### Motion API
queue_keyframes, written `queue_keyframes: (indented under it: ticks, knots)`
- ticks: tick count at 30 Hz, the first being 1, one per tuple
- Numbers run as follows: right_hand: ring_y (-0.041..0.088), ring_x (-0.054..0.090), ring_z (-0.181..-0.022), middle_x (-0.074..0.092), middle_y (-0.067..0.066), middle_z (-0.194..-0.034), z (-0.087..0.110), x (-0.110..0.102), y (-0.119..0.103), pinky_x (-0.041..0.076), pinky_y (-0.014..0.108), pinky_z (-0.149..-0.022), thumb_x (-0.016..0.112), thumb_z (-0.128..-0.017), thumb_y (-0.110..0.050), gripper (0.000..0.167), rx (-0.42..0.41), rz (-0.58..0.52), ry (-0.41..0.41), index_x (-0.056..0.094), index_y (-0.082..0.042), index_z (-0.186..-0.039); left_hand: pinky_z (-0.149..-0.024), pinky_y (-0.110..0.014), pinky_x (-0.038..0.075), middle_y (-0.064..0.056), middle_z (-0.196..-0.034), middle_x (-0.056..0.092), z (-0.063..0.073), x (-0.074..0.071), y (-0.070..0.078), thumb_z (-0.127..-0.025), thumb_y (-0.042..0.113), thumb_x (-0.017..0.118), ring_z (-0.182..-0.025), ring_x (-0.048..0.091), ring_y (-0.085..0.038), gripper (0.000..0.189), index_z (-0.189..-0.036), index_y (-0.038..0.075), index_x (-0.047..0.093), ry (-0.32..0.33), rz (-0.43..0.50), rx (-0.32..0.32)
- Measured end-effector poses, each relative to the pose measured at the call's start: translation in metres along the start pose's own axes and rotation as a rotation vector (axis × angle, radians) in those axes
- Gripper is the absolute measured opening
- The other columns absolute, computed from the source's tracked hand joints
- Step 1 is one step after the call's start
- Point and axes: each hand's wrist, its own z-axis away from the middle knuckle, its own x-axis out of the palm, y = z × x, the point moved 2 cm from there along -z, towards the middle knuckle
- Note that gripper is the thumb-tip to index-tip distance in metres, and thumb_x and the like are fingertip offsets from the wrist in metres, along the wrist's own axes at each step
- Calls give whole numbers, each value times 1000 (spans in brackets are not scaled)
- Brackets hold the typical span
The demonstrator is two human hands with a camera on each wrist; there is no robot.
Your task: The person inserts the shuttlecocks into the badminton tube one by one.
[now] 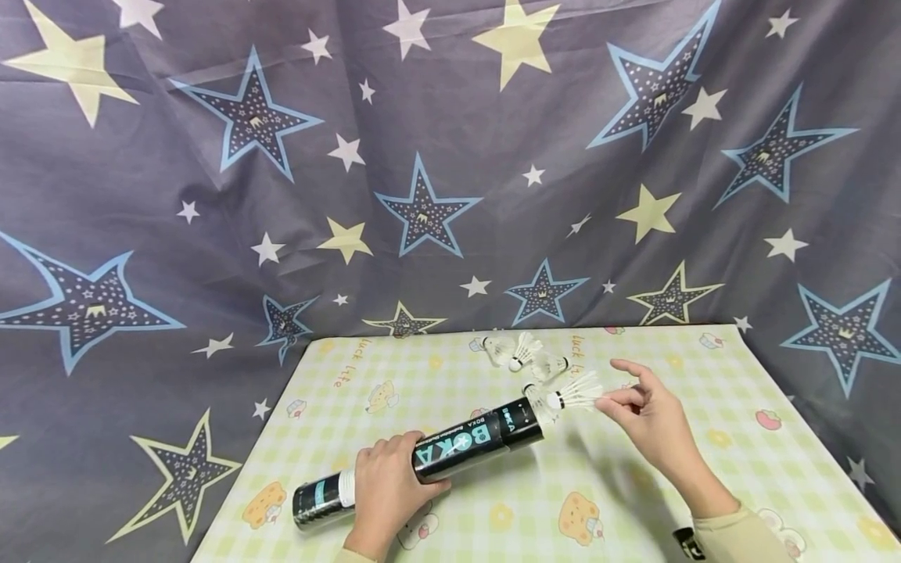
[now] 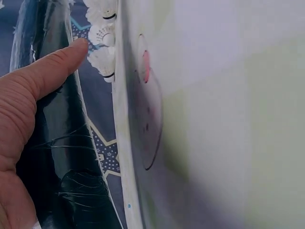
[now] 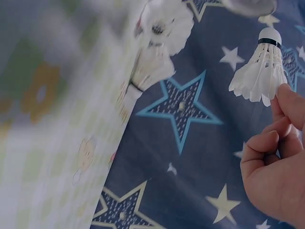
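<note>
My left hand [image 1: 385, 486] grips a black shuttlecock tube [image 1: 468, 444] with turquoise BOKA lettering, its fingers wrapped over the lower half. The tube slants up to the right above the table. In the left wrist view, the thumb lies across the dark, glossy tube [image 2: 62, 124]. My right hand [image 1: 658, 426] pinches a white shuttlecock [image 1: 580, 391] by the edge of its feathers. Its cork points left towards the tube's upper right end. The right wrist view shows this shuttlecock [image 3: 259, 78] with a black band round the cork, clasped between thumb and finger.
Several more shuttlecocks [image 1: 522, 353] lie together at the back of the table, and another [image 1: 535, 396] shows just behind the tube's end. A pale green checked cloth [image 1: 514, 520] with cartoon prints covers the table. Behind it hangs a grey curtain [image 1: 486, 125] with stars.
</note>
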Motion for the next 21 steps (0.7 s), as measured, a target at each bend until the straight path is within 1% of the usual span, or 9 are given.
queue_keyframes:
  ticks: [6,9,13,17,21]
  knots:
    - [-3,65,-73,82,0,-85,1,17,-7,49,15,-66,86,-86,-2,63,-45,-26,-39,59,-3,-143,-86,-50,51,0,-108,81,2,1,-1,-49,67,101,-92,71,-23,89,-122,23,75,19,1,11]
    - [-3,66,-75,82,-2,-84,2,24,-9,50,15,-69,86,-86,-1,64,-59,-43,-71,58,-2,-144,-88,-50,51,0,-109,81,3,-1,-1,-49,67,101,-94,71,-23,90,-123,23,75,17,1,5]
    - [-2,68,-78,82,-2,-83,3,32,-16,52,16,-71,86,-86,-2,64,-76,-83,-106,58,-1,-144,-90,-50,50,0,-111,80,1,-4,4,-50,67,101,-96,71,-24,90,-124,24,74,22,12,12]
    - [0,67,-79,83,1,-87,4,42,-24,52,20,-69,82,-91,-3,59,-70,-141,-151,57,-3,-144,-92,-49,50,0,-113,80,-5,-9,11,-53,67,100,-97,70,-24,89,-126,24,72,36,20,49]
    - [-2,69,-88,84,3,-95,6,50,-29,53,20,-76,75,-99,-7,49,-25,-172,-167,58,-7,-145,-93,-49,50,0,-114,80,-12,-12,14,-53,67,100,-98,70,-25,90,-127,25,72,48,21,59]
